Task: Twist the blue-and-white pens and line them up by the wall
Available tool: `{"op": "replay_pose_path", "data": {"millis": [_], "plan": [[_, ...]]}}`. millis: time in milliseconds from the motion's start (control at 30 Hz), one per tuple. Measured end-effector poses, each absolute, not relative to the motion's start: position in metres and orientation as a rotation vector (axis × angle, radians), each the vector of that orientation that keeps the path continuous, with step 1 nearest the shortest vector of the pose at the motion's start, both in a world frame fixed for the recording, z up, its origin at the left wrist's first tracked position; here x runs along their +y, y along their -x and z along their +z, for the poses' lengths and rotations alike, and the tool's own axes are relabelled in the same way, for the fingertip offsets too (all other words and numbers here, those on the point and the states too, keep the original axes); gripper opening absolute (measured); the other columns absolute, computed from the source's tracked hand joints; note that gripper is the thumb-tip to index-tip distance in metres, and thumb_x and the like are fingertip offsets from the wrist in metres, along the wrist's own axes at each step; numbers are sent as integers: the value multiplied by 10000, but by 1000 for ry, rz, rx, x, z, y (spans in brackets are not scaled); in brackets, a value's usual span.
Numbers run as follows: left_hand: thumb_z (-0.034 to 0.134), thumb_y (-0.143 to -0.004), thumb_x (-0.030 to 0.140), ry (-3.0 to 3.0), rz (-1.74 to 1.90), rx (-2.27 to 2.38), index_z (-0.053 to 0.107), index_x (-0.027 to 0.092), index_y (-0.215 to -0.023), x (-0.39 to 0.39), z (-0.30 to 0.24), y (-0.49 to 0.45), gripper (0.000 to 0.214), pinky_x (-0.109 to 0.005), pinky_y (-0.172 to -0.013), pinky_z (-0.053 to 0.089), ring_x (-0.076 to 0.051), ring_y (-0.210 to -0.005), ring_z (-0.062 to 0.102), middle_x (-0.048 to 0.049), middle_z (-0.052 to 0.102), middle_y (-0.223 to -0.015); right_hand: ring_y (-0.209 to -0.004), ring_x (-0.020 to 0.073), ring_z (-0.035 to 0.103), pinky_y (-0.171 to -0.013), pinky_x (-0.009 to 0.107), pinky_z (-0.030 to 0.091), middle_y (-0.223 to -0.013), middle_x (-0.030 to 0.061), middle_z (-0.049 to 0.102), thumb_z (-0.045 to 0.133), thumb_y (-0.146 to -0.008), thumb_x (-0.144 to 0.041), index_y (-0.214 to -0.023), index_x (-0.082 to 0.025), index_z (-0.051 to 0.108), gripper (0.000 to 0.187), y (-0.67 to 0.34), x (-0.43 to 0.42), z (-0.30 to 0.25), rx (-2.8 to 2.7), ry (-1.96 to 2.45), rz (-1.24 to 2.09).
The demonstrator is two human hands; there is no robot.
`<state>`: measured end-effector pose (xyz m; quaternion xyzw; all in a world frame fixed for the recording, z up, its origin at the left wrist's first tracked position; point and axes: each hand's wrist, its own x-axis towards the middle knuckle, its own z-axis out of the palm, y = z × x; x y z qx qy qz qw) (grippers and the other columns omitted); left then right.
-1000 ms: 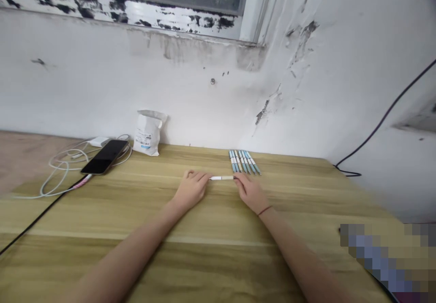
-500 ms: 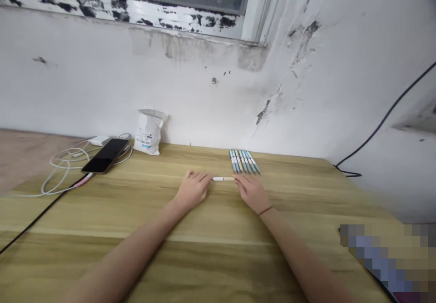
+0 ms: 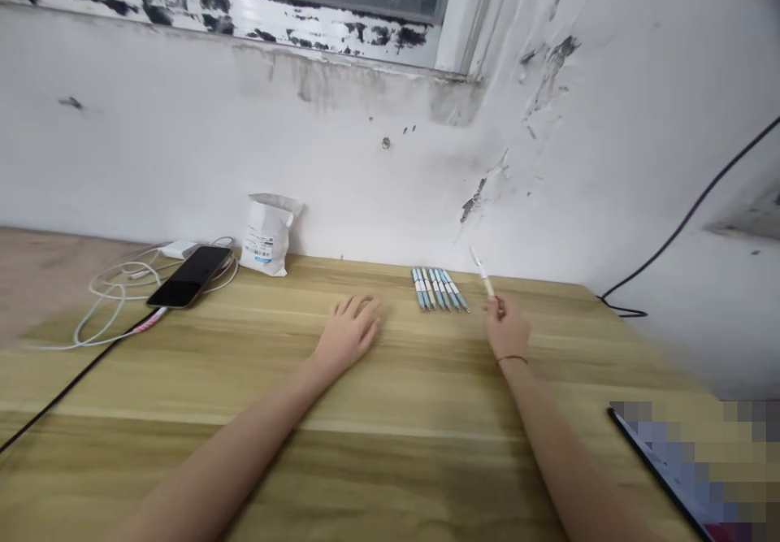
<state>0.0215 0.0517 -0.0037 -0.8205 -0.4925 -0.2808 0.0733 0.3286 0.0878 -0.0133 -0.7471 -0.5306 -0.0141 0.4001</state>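
A pale pen (image 3: 481, 271) points up and away from my right hand (image 3: 507, 329), whose fingers are closed around its lower end. To the left of that hand, several blue-and-white pens (image 3: 437, 289) lie side by side in a row, with a cream one among them. My left hand (image 3: 349, 331) rests palm down on the wooden table (image 3: 390, 477), fingers stretched out, holding nothing. It is left of the row, apart from the pens.
A black phone (image 3: 189, 277) with tangled white cables (image 3: 101, 314) lies at the left. Beside it a white packet (image 3: 266, 235) stands against the wall (image 3: 341, 168). A dark-edged, pixelated object (image 3: 682, 469) is at the lower right. A black cord (image 3: 688, 217) hangs at the right.
Both hands held the pen level between them before. My left hand has let go of it and stayed put; my right hand has moved right with the pen, now tilted upward.
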Motion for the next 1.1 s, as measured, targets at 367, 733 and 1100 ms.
{"op": "replay_pose_path", "data": {"millis": [367, 733, 1100], "plan": [[405, -897, 238, 2633, -755, -1496, 599, 237, -1032, 56, -15, -22, 237, -332, -852, 387, -190, -1000, 511, -30, 601, -1048, -753, 214, 610, -594, 270, 396, -841, 97, 680, 402, -877, -423, -994, -204, 678, 371, -337, 101, -22, -1521, 2271, 37], [400, -896, 240, 2668, -800, -1466, 612, 227, -998, 58, -15, -21, 235, -321, -870, 381, -181, -978, 520, -34, 608, -1023, -796, 198, 604, -621, 258, 382, -870, 66, 676, 379, -881, -438, -1027, -235, 666, 381, -336, 103, -23, -1689, 2217, 60], [283, -913, 400, 2631, -473, -1735, 652, 193, -749, 44, -1, -26, 453, -286, -664, 406, -192, -742, 603, -63, 667, -790, -631, 177, 572, -530, 254, 314, -721, 99, 652, 266, -914, -382, -807, -155, 683, 487, -304, 77, -12, -1755, 2242, -44]]}}
